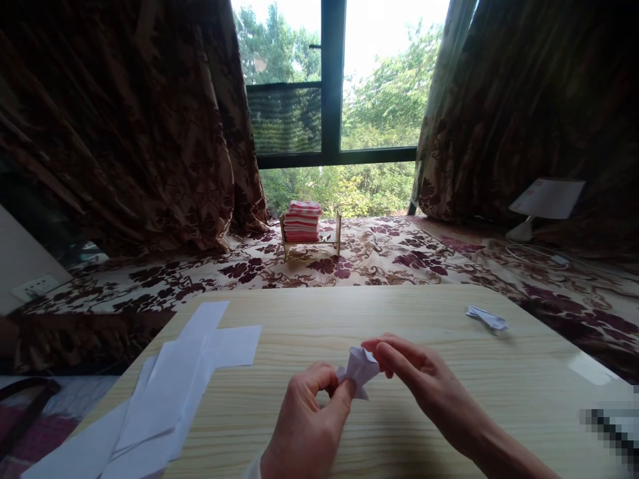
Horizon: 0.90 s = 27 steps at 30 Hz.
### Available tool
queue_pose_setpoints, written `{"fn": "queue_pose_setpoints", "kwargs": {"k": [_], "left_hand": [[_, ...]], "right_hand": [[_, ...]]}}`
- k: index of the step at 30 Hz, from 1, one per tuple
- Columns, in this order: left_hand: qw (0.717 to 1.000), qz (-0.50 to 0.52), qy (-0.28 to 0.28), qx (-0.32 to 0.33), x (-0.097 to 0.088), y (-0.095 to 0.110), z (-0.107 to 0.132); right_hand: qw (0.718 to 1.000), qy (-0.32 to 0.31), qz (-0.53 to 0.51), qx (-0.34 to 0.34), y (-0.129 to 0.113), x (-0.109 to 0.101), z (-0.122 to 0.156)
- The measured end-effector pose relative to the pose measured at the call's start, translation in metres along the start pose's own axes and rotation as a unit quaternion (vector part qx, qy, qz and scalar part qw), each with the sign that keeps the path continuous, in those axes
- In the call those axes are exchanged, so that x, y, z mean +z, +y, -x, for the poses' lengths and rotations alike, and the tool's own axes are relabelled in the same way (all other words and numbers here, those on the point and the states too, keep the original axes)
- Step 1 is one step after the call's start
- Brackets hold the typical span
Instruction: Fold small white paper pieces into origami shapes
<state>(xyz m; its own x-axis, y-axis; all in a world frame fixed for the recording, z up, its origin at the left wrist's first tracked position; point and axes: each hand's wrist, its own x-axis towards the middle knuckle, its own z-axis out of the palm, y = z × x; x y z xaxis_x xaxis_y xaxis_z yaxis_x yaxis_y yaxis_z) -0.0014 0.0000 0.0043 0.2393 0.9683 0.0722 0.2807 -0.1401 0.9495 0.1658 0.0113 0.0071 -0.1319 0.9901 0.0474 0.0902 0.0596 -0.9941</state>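
Note:
A small folded piece of white paper [360, 368] is held up over the wooden table [399, 313]. My left hand [315, 416] pinches its lower left part between thumb and fingers. At the paper's upper right edge, the fingers of my right hand [419, 369] are drawn together around its tip. The paper has several creases and pointed corners, and part of it is hidden behind my left thumb. Another folded white paper piece [486, 318] lies at the table's far right.
Overlapping white paper sheets [164, 392] cover the table's left side. Beyond the table, a small wooden rack [312, 244] with stacked pink-and-white cloths [303, 223] stands on a floral cloth. A white lamp [546, 199] stands at right, and a pixelated patch [612, 426] hides the lower right.

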Motion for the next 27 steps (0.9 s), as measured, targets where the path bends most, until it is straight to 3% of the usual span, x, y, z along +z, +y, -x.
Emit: {"fn": "queue_pose_setpoints", "kwargs": {"k": [5, 12, 19, 23, 27], "left_hand": [[1.0, -0.001, -0.03, 0.003, 0.003, 0.001, 0.002], [0.998, 0.043, -0.05, -0.021, 0.005, -0.001, 0.001], [0.999, 0.02, -0.026, 0.022, 0.001, 0.007, 0.003], [0.999, 0.018, -0.03, 0.02, 0.0, 0.007, 0.003], [0.999, 0.041, -0.025, 0.0, 0.002, 0.004, 0.002]], "right_hand": [[0.999, -0.032, -0.03, -0.011, 0.004, 0.006, 0.003], [0.997, -0.007, -0.067, -0.036, 0.01, 0.008, 0.007], [0.995, -0.011, -0.102, -0.007, 0.012, 0.012, 0.007], [0.994, -0.038, -0.101, 0.007, 0.01, 0.011, 0.005], [0.996, -0.021, -0.086, -0.016, 0.012, 0.009, 0.006]]}}
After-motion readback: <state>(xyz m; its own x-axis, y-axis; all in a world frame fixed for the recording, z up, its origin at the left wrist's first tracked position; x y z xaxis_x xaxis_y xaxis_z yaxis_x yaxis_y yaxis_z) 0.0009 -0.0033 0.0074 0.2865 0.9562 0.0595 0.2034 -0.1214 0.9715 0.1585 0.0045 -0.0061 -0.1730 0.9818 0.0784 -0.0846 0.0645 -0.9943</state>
